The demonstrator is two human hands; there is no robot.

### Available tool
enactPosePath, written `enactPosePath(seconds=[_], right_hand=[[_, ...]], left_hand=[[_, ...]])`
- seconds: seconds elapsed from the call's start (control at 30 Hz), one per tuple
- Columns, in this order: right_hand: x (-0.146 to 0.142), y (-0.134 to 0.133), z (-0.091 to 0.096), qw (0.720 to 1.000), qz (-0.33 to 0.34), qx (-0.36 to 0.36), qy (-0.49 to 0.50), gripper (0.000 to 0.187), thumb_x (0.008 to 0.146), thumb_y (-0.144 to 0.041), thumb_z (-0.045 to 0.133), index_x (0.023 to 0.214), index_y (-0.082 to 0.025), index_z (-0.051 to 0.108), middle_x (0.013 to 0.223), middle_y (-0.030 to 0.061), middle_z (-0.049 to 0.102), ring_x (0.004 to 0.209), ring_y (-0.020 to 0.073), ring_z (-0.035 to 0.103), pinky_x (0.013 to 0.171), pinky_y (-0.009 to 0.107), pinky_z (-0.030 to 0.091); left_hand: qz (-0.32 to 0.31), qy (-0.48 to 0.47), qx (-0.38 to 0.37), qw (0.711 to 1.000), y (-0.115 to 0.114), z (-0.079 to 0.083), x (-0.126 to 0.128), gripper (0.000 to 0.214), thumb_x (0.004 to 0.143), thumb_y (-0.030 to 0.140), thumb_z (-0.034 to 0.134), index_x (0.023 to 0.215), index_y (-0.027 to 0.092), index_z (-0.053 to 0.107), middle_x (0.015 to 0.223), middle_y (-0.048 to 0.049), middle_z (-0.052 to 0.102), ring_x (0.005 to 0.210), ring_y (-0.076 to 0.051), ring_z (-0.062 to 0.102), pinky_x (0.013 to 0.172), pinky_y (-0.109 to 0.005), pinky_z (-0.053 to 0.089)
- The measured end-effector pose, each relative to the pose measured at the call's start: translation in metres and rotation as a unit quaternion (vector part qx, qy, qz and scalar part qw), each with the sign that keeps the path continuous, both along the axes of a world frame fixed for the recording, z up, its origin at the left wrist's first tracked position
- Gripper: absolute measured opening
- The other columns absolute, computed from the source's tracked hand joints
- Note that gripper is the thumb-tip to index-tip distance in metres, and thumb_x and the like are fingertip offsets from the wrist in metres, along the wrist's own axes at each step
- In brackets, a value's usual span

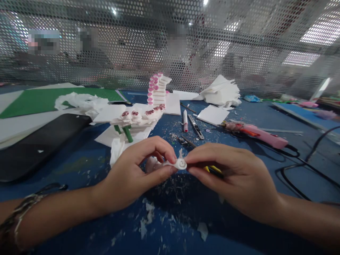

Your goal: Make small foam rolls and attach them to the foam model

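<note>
Between my two hands is a small white rolled strip (181, 164), its spiral end facing me and a thin tail sticking up. My left hand (143, 163) pinches the roll's left side between thumb and fingertips; a pale, crumpled bit shows under those fingers. From the other side, my right hand (231, 173) grips it with thumb and forefinger. Beneath the right hand a yellow and black handle (214, 170) partly shows. Just beyond the hands lie a white marker with a red end (185, 121), a utility knife (196, 126) and a thin dark pointed tool (188, 142).
White rolls with dark red ends (143, 115) lie on white sheets, behind them a stack of pink-ended rolls (156, 90). A black phone-like slab (45, 145) is at left. A pink corded tool (262, 136), its cable (294, 166) and a white sheet stack (221, 92) are at right. Scraps litter the blue table.
</note>
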State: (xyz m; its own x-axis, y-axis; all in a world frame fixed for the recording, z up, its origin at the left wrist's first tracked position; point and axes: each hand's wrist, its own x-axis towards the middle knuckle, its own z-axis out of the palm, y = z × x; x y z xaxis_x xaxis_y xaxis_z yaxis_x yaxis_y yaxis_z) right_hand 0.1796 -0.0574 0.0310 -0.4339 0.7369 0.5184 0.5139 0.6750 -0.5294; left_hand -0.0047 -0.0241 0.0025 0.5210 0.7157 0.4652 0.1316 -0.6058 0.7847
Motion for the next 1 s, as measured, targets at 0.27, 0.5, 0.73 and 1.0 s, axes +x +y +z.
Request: enactPosePath(seconds=[0.27,0.5,0.73,1.0], right_hand=[[0.0014,0.0012,-0.0008,1.0,0.02,0.002,-0.009,0.01,0.074,-0.01,0.055,0.08,-0.017,0.06,0.072,0.0,0.065,0.065,0.0063,0.059,0.06,0.017,0.047],[0.0004,0.0015,-0.0011,1.0,0.026,-0.011,0.002,0.011,0.073,-0.009,0.054,0.076,-0.018,0.059,0.072,-0.0003,0.065,0.065,0.0069,0.059,0.061,0.018,0.048],[0.0012,0.0014,-0.0028,1.0,0.021,-0.019,0.003,0.009,0.072,-0.008,0.056,0.074,-0.016,0.059,0.068,-0.0014,0.063,0.062,0.0049,0.057,0.058,0.015,0.045],[0.0009,0.0017,-0.0012,1.0,0.015,-0.02,-0.01,0.005,0.073,-0.012,0.057,0.074,-0.015,0.061,0.063,-0.002,0.06,0.057,0.0047,0.053,0.053,0.015,0.042]], left_hand=[[0.004,0.005,-0.01,1.0,-0.0004,-0.0006,0.0009,0.006,0.073,0.015,0.057,0.074,0.019,0.053,0.073,0.0029,0.058,0.067,-0.008,0.054,0.061,-0.017,0.043],[0.003,0.015,-0.037,0.999,-0.0006,-0.0005,0.001,0.025,0.071,0.016,0.06,0.095,0.02,0.056,0.076,0.0017,0.063,0.067,-0.009,0.057,0.059,-0.015,0.045],[-0.002,0.021,-0.011,1.0,-0.0002,-0.0013,0.0021,0.014,0.073,0.018,0.06,0.085,0.022,0.065,0.073,0.0016,0.062,0.063,-0.009,0.053,0.058,-0.016,0.042],[-0.02,0.052,-0.004,0.998,0.0013,0.0013,0.0016,0.006,0.074,0.016,0.058,0.078,0.019,0.061,0.07,0.0019,0.059,0.061,-0.008,0.051,0.055,-0.017,0.04]])
